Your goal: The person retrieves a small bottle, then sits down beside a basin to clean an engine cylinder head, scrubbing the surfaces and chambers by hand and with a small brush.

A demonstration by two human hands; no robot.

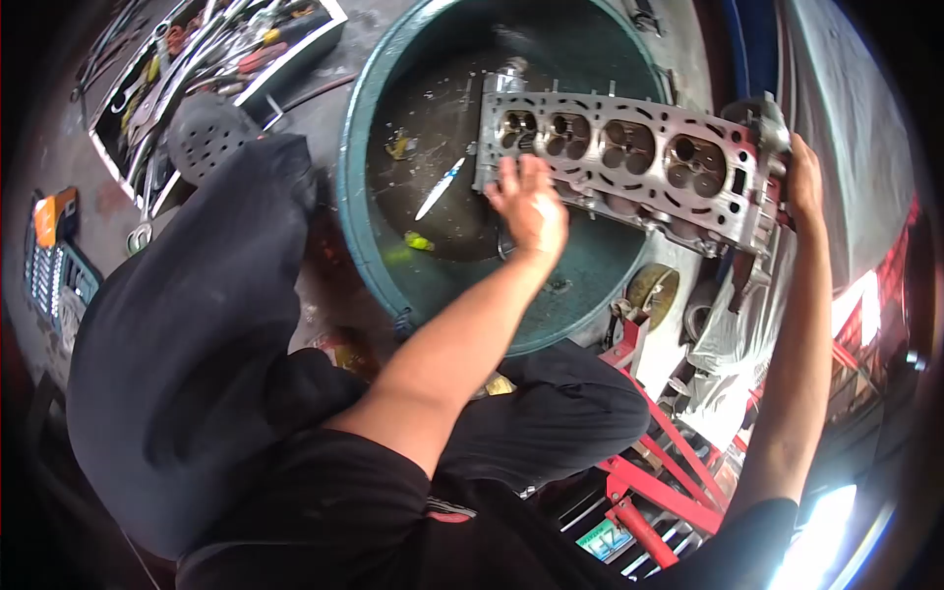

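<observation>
An engine cylinder head (657,157) is held over a round green basin (362,226), its face with the combustion chambers turned up toward me. My right hand (804,177) grips the end of the cylinder head on the right, its fingers partly hidden behind the metal. At the lower left edge of the part is my left hand (531,205), slightly blurred, with fingers spread and nothing seen in them. Whether those fingertips touch the metal I cannot tell. In the basin's dark liquid lies a slim white and blue stick-like thing (440,189), near a small yellow-green piece (418,241).
A tray of wrenches and other hand tools (258,64) sits at the upper left. Farther left is a blue case with an orange part (56,218). Red metal stand parts (669,501) are at the lower right. Grey sheeting (836,128) hangs at the right.
</observation>
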